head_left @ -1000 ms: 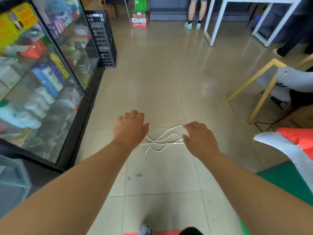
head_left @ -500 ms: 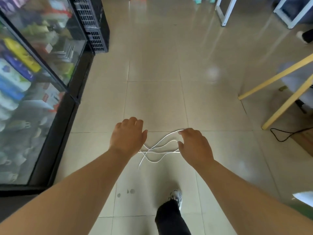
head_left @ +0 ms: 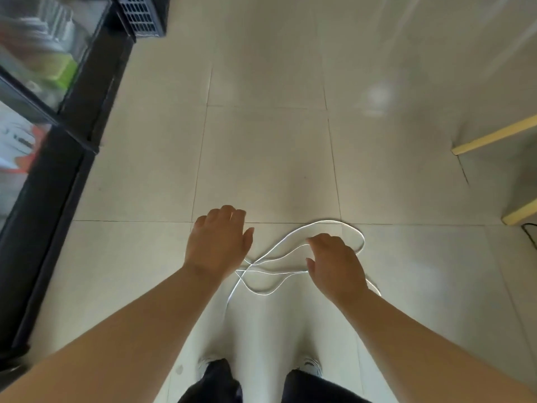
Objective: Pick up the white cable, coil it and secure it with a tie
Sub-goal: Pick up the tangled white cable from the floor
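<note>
Glossy tiled floor (head_left: 261, 158), looped thin white cable (head_left: 363, 239)

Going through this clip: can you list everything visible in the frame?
white cable: one, white, in loose loops between the two hands
floor: one, beige tiles, below
display cabinet: one, black frame with glass front, left edge
crate: one, black, top left beside the cabinet
wooden legs: two, yellow, right edge
cord: one, black, far right
shoes: two, pale, bottom centre
trouser legs: two, dark, bottom
left hand: one, fingers curled, strands run under it
right hand: one, strands meet thumb and forefinger
</note>
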The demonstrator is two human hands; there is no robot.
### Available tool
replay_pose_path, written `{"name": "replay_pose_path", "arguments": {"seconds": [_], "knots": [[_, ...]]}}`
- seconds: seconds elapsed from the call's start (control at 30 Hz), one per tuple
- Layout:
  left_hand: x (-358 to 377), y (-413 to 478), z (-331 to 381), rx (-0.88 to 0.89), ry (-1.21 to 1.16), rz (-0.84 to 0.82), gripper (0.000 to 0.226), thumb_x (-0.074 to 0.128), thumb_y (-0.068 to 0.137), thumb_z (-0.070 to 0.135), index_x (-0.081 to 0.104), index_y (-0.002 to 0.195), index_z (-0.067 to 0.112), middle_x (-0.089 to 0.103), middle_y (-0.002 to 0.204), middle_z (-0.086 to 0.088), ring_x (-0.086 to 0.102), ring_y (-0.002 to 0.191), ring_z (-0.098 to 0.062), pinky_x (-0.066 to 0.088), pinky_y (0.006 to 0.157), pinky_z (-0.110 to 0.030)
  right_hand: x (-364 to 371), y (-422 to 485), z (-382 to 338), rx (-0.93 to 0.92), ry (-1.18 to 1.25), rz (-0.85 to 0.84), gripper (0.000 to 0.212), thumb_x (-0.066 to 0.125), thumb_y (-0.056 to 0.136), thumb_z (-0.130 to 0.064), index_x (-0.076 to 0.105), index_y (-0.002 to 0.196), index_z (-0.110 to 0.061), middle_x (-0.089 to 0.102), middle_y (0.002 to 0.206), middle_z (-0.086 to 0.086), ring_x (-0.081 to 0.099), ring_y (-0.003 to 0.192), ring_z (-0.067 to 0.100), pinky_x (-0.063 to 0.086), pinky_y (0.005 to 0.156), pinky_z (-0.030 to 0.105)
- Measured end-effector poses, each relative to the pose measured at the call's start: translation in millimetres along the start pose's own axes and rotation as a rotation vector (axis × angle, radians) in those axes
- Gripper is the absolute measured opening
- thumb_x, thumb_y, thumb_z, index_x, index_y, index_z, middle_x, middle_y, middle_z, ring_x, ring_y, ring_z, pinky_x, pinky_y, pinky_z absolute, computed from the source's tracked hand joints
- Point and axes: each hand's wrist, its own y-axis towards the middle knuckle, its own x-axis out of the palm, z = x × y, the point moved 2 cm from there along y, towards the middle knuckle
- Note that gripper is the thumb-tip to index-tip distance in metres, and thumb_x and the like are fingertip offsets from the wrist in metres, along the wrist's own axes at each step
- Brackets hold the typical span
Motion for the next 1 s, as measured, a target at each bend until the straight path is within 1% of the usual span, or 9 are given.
{"name": "replay_pose_path", "arguments": {"seconds": [0.2, 0.4, 0.53, 0.63, 0.7, 0.73, 0.83, 0.93, 1.0], "knots": [[111.1, 52.5, -20.6, 0.013, -0.027, 0.001, 0.043, 0.036, 0.094, 0.041, 0.046, 0.129, 0.018, 0.053, 0.125, -0.002, 0.05, 0.111, -0.024, 0.036, 0.091, -0.035, 133.0, 63.3, 15.8, 0.017, -0.038, -0.087, 0.033, 0.045, 0.088, -0.018, 0.045, 0.122, -0.019, 0.05, 0.121, -0.001, 0.048, 0.107, 0.022, 0.041, 0.085, 0.032], [202.0, 88.1, -34.5, 0.039, -0.074, 0.023, 0.045, 0.035, 0.094, 0.04, 0.042, 0.133, 0.02, 0.05, 0.13, 0.0, 0.047, 0.118, -0.022, 0.033, 0.096, -0.034, 257.0, 111.5, 36.8, 0.044, -0.104, -0.175, 0.051, 0.048, 0.082, -0.007, 0.036, 0.13, -0.017, 0.045, 0.128, 0.001, 0.044, 0.115, 0.023, 0.038, 0.088, 0.033], [240.9, 103.2, -37.5, 0.05, -0.109, 0.06, 0.044, 0.038, 0.094, 0.039, 0.044, 0.133, 0.019, 0.05, 0.13, -0.001, 0.047, 0.117, -0.023, 0.032, 0.095, -0.034, 320.2, 134.1, 44.4, -0.012, -0.139, -0.206, 0.068, 0.043, 0.084, -0.003, 0.014, 0.145, -0.014, 0.026, 0.149, 0.006, 0.031, 0.132, 0.024, 0.034, 0.098, 0.038], [259.4, 107.9, -41.8, 0.049, -0.124, 0.065, 0.044, 0.04, 0.093, 0.038, 0.046, 0.132, 0.018, 0.051, 0.129, -0.002, 0.049, 0.115, -0.025, 0.033, 0.094, -0.035, 352.2, 142.2, 48.3, -0.039, -0.199, -0.275, 0.067, 0.032, 0.093, -0.006, -0.007, 0.147, -0.015, 0.0, 0.158, 0.006, 0.011, 0.143, 0.025, 0.021, 0.111, 0.043], [266.7, 105.9, -45.5, 0.048, -0.141, 0.071, 0.042, 0.045, 0.092, 0.035, 0.05, 0.128, 0.015, 0.055, 0.126, -0.005, 0.052, 0.111, -0.028, 0.036, 0.092, -0.038, 362.8, 144.5, 49.5, -0.042, -0.218, -0.295, 0.068, 0.029, 0.095, -0.007, -0.016, 0.145, -0.02, -0.01, 0.157, 0.004, 0.003, 0.145, 0.027, 0.014, 0.114, 0.045], [269.3, 104.0, -46.9, 0.048, -0.146, 0.071, 0.041, 0.048, 0.091, 0.034, 0.052, 0.126, 0.014, 0.057, 0.124, -0.006, 0.053, 0.109, -0.029, 0.037, 0.09, -0.04, 364.0, 146.2, 48.7, -0.054, -0.218, -0.271, 0.069, 0.03, 0.095, -0.007, -0.017, 0.143, -0.024, -0.01, 0.157, 0.003, 0.003, 0.145, 0.027, 0.014, 0.114, 0.045], [273.9, 99.1, -52.6, 0.035, -0.15, 0.08, 0.039, 0.053, 0.089, 0.032, 0.056, 0.121, 0.011, 0.06, 0.118, -0.008, 0.057, 0.105, -0.031, 0.04, 0.088, -0.04, 360.4, 155.8, 43.6, -0.102, -0.192, -0.07, 0.073, 0.049, 0.09, -0.013, 0.0, 0.141, -0.032, 0.007, 0.157, 0.002, 0.021, 0.142, 0.024, 0.027, 0.111, 0.042], [274.6, 97.8, -57.4, 0.014, -0.155, 0.098, 0.038, 0.054, 0.088, 0.031, 0.057, 0.12, 0.011, 0.061, 0.117, -0.008, 0.057, 0.103, -0.031, 0.041, 0.087, -0.04, 366.2, 170.3, 45.6, -0.152, -0.239, -0.178, 0.071, 0.031, 0.095, -0.009, -0.021, 0.141, -0.024, -0.016, 0.156, 0.001, -0.001, 0.145, 0.023, 0.011, 0.116, 0.043], [274.3, 97.8, -60.1, 0.004, -0.164, 0.113, 0.037, 0.055, 0.088, 0.031, 0.058, 0.12, 0.011, 0.062, 0.116, -0.008, 0.058, 0.103, -0.031, 0.041, 0.086, -0.04, 366.3, 180.8, 46.2, -0.166, -0.279, -0.183, 0.07, 0.029, 0.095, -0.01, -0.022, 0.142, -0.019, -0.018, 0.156, 0.0, -0.005, 0.145, 0.022, 0.007, 0.116, 0.043]]}}
